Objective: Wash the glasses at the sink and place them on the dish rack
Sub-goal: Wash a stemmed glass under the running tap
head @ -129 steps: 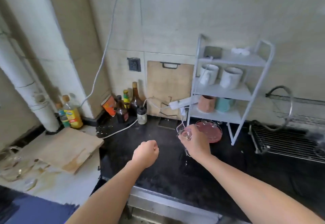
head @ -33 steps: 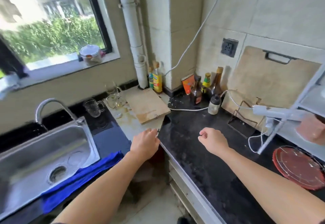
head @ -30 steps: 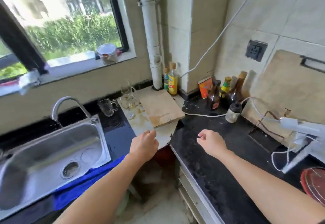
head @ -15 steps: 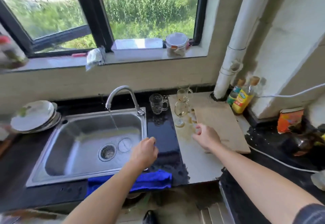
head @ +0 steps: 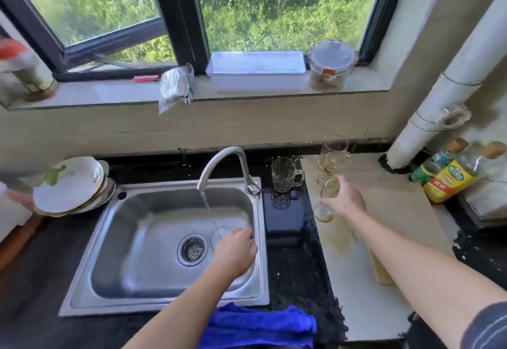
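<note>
Right hand [head: 346, 201] grips stemmed glass [head: 328, 190] at counter's [head: 352, 288] sink-side edge, left hand [head: 235, 250] hangs loosely curled, empty, over sink [head: 137, 241]; pickup step, next likely needs carry under tap [head: 219, 156].

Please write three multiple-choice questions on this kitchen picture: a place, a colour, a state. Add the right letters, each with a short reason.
1. Where does the clear glass mug with a handle stand?
A. on the plates
B. on the black counter right of the curved metal tap
C. on the windowsill
2. What colour is the folded cloth at the front edge of the steel sink?
A. red
B. white
C. blue
3. What is the right hand doing?
A. gripping a stemmed glass
B. flat on the wooden board
C. turning the tap
Answers: 1 B, it stands by the tap's base; 2 C, bright blue fabric; 3 A, it clasps the glass's bowl.
</note>
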{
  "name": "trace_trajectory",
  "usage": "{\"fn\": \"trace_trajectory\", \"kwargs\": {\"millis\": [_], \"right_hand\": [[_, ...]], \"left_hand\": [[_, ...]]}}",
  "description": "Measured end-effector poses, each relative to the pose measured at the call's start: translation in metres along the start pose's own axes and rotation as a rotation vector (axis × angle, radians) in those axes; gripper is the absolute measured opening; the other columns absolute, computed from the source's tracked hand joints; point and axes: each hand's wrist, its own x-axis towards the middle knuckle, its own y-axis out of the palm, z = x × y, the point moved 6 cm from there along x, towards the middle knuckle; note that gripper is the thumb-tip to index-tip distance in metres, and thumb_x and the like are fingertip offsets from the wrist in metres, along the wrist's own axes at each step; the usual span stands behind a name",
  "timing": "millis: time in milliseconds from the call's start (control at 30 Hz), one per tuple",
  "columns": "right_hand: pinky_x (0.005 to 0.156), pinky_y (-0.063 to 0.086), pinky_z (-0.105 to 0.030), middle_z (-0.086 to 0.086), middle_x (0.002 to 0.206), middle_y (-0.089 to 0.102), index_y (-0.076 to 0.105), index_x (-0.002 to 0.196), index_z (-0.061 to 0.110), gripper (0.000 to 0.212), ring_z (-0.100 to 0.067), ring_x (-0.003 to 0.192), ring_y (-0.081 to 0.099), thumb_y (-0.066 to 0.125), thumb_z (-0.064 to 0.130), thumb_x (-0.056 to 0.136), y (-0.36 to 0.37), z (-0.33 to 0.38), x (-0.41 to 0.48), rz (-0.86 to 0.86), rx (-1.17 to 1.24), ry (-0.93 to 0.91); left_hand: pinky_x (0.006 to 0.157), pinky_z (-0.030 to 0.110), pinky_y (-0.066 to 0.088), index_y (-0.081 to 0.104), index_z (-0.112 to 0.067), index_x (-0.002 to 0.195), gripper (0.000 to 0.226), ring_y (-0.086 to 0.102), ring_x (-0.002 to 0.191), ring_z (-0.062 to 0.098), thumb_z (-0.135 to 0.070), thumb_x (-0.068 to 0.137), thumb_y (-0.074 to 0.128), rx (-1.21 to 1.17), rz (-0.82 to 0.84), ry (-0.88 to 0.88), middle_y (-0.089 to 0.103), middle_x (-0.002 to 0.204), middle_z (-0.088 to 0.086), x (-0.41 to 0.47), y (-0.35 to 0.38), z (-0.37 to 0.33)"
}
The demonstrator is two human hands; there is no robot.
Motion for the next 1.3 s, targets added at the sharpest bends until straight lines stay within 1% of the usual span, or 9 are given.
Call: {"fn": "trace_trajectory", "kwargs": {"millis": [233, 367, 500, 700, 867, 967, 1133, 1200, 1300], "right_hand": [[0.073, 0.047, -0.027, 0.005, 0.115, 0.061, 0.054, 0.125, 0.031, 0.063, -0.015, 0.097, 0.057, 0.076, 0.049, 0.069, -0.006, 0.065, -0.023, 0.004, -0.053, -0.35], [0.081, 0.052, -0.031, 0.01, 0.105, 0.063, 0.057, 0.118, 0.033, 0.06, -0.011, 0.095, 0.062, 0.078, 0.05, 0.064, 0.028, 0.123, -0.05, 0.211, 0.05, -0.525], [0.082, 0.05, -0.029, 0.009, 0.104, 0.064, 0.057, 0.118, 0.029, 0.065, -0.011, 0.094, 0.061, 0.081, 0.051, 0.061, 0.083, 0.161, -0.073, 0.394, 0.161, -0.489], [0.082, 0.049, -0.027, 0.015, 0.097, 0.057, 0.053, 0.129, 0.024, 0.075, -0.01, 0.096, 0.058, 0.084, 0.047, 0.064, 0.148, 0.205, -0.084, 0.499, 0.234, -0.406], [0.07, 0.061, -0.041, 0.011, 0.091, 0.066, 0.059, 0.109, 0.028, 0.068, -0.012, 0.084, 0.066, 0.082, 0.057, 0.052, 0.183, 0.219, -0.077, 0.461, 0.255, -0.234], [0.063, 0.062, -0.038, 0.004, 0.093, 0.069, 0.062, 0.101, 0.024, 0.062, -0.016, 0.075, 0.069, 0.082, 0.058, 0.053, 0.196, 0.223, -0.074, 0.473, 0.31, -0.121], [0.07, 0.06, -0.036, -0.001, 0.1, 0.068, 0.061, 0.107, 0.025, 0.059, -0.018, 0.084, 0.067, 0.078, 0.061, 0.062, 0.206, 0.222, -0.074, 0.526, 0.283, -0.145], [0.087, 0.057, -0.039, -0.004, 0.108, 0.066, 0.056, 0.123, 0.033, 0.064, -0.02, 0.097, 0.066, 0.084, 0.044, 0.067, 0.203, 0.226, -0.076, 0.578, 0.273, -0.208], [0.08, 0.06, -0.034, -0.008, 0.113, 0.062, 0.053, 0.129, 0.032, 0.068, -0.021, 0.1, 0.065, 0.086, 0.022, 0.07, 0.202, 0.234, -0.079, 0.68, 0.313, -0.23]], "left_hand": [[0.081, 0.03, 0.042, 0.056, -0.015, 0.12, 0.03, 0.057, 0.106, 0.023, -0.028, 0.096, 0.044, -0.116, 0.011, -0.23, 0.061, 0.118, 0.005, -0.002, 0.011, 0.041], [0.08, 0.031, 0.044, 0.059, -0.013, 0.116, 0.028, 0.059, 0.102, 0.026, -0.026, 0.094, 0.048, -0.213, 0.021, -0.423, 0.066, 0.11, 0.008, -0.016, 0.016, 0.071], [0.072, 0.029, 0.04, 0.059, -0.017, 0.101, 0.016, 0.059, 0.089, 0.025, -0.026, 0.09, 0.053, -0.376, 0.017, -0.582, 0.062, 0.089, 0.004, -0.034, 0.019, 0.105], [0.071, 0.03, 0.043, 0.056, -0.014, 0.109, 0.021, 0.052, 0.082, 0.02, -0.022, 0.09, 0.058, -0.886, -0.085, -0.736, 0.057, 0.097, 0.006, -0.031, 0.022, 0.163], [0.071, 0.037, 0.048, 0.053, -0.021, 0.099, 0.008, 0.051, 0.078, 0.023, -0.014, 0.095, 0.05, -1.458, -0.071, -0.836, 0.052, 0.098, 0.008, -0.005, 0.037, 0.191], [0.055, 0.034, 0.053, 0.05, -0.016, 0.119, 0.025, 0.055, 0.067, 0.024, -0.007, 0.097, 0.042, -1.669, -0.065, -0.847, 0.052, 0.107, 0.015, 0.014, 0.052, 0.204], [0.047, 0.027, 0.043, 0.05, -0.012, 0.118, 0.024, 0.054, 0.053, 0.025, -0.005, 0.097, 0.039, -1.625, 0.026, -0.843, 0.057, 0.087, 0.019, 0.03, 0.056, 0.221], [0.045, 0.023, 0.037, 0.051, -0.012, 0.11, 0.014, 0.05, 0.05, 0.022, -0.014, 0.1, 0.042, -1.567, 0.182, -0.801, 0.059, 0.075, 0.017, 0.029, 0.053, 0.217], [0.041, 0.022, 0.039, 0.052, -0.008, 0.096, 0.019, 0.048, 0.047, 0.021, -0.024, 0.099, 0.043, -1.531, 0.305, -0.811, 0.057, 0.07, 0.016, 0.025, 0.057, 0.217]]}}
